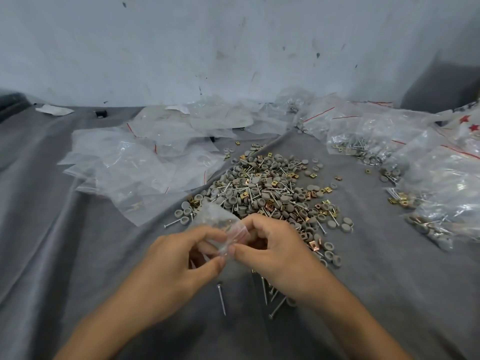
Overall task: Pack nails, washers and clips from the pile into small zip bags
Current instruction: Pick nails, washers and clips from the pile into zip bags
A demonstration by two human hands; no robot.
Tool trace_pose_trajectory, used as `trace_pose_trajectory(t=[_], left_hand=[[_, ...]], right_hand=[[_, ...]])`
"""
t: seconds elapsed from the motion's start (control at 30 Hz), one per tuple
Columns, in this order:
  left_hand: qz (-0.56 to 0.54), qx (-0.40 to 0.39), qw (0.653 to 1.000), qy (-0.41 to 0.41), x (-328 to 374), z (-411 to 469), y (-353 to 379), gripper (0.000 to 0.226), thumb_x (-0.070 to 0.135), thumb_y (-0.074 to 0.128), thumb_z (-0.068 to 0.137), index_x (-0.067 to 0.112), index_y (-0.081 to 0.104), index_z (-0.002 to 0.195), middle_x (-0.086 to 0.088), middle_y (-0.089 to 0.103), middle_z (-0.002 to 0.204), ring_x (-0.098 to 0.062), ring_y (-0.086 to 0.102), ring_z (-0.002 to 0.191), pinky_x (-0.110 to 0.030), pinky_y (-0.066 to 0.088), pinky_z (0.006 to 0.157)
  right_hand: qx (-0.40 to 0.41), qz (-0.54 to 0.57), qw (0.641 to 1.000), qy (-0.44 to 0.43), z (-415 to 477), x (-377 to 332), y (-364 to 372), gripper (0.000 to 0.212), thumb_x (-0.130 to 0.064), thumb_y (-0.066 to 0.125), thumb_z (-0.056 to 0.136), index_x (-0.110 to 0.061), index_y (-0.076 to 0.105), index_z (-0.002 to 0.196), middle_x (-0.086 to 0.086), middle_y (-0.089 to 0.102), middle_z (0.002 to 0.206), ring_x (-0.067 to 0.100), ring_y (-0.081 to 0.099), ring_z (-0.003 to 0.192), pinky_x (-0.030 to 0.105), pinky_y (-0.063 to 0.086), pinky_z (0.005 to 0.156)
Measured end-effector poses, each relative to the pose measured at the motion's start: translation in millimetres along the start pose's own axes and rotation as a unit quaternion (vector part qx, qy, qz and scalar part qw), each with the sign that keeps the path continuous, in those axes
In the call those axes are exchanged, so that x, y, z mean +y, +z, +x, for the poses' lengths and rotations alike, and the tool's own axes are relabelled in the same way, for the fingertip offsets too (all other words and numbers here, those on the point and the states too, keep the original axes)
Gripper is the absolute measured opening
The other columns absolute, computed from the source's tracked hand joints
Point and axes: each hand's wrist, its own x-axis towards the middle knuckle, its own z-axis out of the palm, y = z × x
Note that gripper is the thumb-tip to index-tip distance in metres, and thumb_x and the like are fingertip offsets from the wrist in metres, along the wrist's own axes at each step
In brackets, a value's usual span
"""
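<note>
While the pile (pixel 270 193) lies behind, my left hand (pixel 176 261) and right hand (pixel 272 253) pinch one zip bag (pixel 215 219). It looks empty, perhaps.

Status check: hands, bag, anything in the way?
Left hand and right hand pinch small zip bag. Pile just beyond. Loose nails near wrists.
</note>
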Motion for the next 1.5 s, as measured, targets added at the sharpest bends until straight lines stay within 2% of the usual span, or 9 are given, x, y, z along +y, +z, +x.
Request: trace_pose_trajectory(t=[0.17, 0.4, 0.63, 0.7, 0.8, 0.9, 1.03, 1.37, 1.5], left_hand=[[-0.011, 0.029, 1.0, -0.002, -1.6, 0.9, -3.4, 0.042, 0.023, 0.068, 0.075, 0.051, 0.065, 0.107, 0.014, 0.076, 0.084, -0.005, 0.063, 0.062, -0.019, 0.05, 0.061], [0.211, 0.127, 0.965, 0.086, 19.3, -4.1, 12.0, 0.021, 0.048, 0.056, 0.081, 0.037, 0.053, 0.099, 0.018, 0.055, 0.065, 0.001, 0.053, 0.057, -0.029, 0.049, 0.052], [0.268, 0.274, 0.916, 0.115, 21.1, -7.1, 4.2, 0.032, 0.026, 0.05, 0.082, 0.029, 0.076, 0.099, 0.007, 0.071, 0.074, -0.017, 0.057, 0.082, -0.031, 0.05, 0.054], [0.253, 0.314, 0.909, 0.102, 19.9, -6.3, 1.6, 0.03, 0.022, 0.052, 0.083, 0.025, 0.079, 0.095, 0.004, 0.073, 0.077, -0.014, 0.058, 0.079, -0.03, 0.047, 0.062], [0.227, 0.369, 0.901, 0.035, 20.4, -4.3, -11.2, 0.029, 0.018, 0.057, 0.081, 0.029, 0.079, 0.098, 0.007, 0.061, 0.064, -0.014, 0.054, 0.059, -0.031, 0.044, 0.063], [0.214, 0.359, 0.908, 0.014, 21.8, -1.7, -17.0, 0.03, 0.015, 0.059, 0.081, 0.027, 0.079, 0.099, 0.007, 0.055, 0.057, -0.023, 0.054, 0.053, -0.035, 0.052, 0.063], [0.207, 0.327, 0.922, 0.004, 21.0, 0.1, -13.6, 0.032, -0.001, 0.072, 0.08, 0.026, 0.08, 0.096, 0.009, 0.052, 0.055, -0.021, 0.054, 0.052, -0.036, 0.05, 0.062], [0.192, 0.301, 0.934, 0.007, 17.8, 2.8, -9.3, 0.035, -0.001, 0.072, 0.078, 0.029, 0.08, 0.094, 0.01, 0.046, 0.048, -0.001, 0.052, 0.061, -0.021, 0.038, 0.054], [0.171, 0.303, 0.938, -0.004, 12.9, 2.6, -10.2, 0.033, 0.004, 0.071, 0.082, 0.034, 0.078, 0.095, 0.026, 0.059, 0.074, -0.003, 0.054, 0.062, -0.023, 0.038, 0.056]], right_hand=[[-0.039, -0.035, 0.999, 0.01, -1.9, -3.8, -12.2, 0.014, -0.018, 0.071, 0.084, -0.023, 0.07, 0.097, 0.004, 0.07, 0.083, 0.009, 0.059, 0.069, 0.041, 0.049, 0.064], [0.068, -0.218, 0.973, -0.027, -7.1, -4.6, 2.9, 0.027, -0.044, 0.06, 0.092, -0.023, 0.056, 0.076, -0.008, 0.057, 0.064, 0.008, 0.05, 0.06, 0.03, 0.039, 0.055], [0.001, -0.252, 0.967, -0.022, -6.3, -7.1, 1.9, 0.035, -0.059, 0.059, 0.092, -0.041, 0.055, 0.121, -0.019, 0.065, 0.089, 0.001, 0.059, 0.078, 0.027, 0.045, 0.069], [-0.036, -0.168, 0.985, 0.011, -5.4, -7.6, -12.5, 0.045, -0.069, 0.06, 0.086, -0.047, 0.054, 0.124, -0.024, 0.065, 0.098, -0.002, 0.064, 0.081, 0.02, 0.049, 0.067], [0.062, -0.214, 0.974, 0.033, -1.3, 3.8, -51.1, 0.034, -0.059, 0.057, 0.093, -0.044, 0.058, 0.124, -0.023, 0.066, 0.107, 0.0, 0.066, 0.087, 0.031, 0.059, 0.078], [0.154, -0.334, 0.926, 0.087, 14.2, 22.0, -80.6, 0.038, -0.046, 0.051, 0.102, -0.032, 0.054, 0.137, -0.009, 0.059, 0.136, 0.011, 0.056, 0.121, 0.043, 0.05, 0.101], [0.073, -0.371, 0.917, 0.127, 46.1, 32.1, -70.4, 0.063, -0.064, 0.038, 0.1, -0.033, 0.032, 0.156, -0.003, 0.038, 0.16, 0.024, 0.033, 0.148, 0.052, 0.032, 0.118], [-0.032, -0.332, 0.943, -0.005, 34.6, 20.5, -9.6, 0.051, -0.042, 0.051, 0.102, -0.038, 0.034, 0.15, -0.01, 0.046, 0.148, 0.013, 0.03, 0.134, 0.043, 0.033, 0.116], [-0.017, -0.28, 0.959, -0.05, 27.0, 8.2, 2.3, 0.052, -0.028, 0.057, 0.102, -0.039, 0.037, 0.148, -0.007, 0.052, 0.145, 0.014, 0.043, 0.133, 0.041, 0.04, 0.112]])
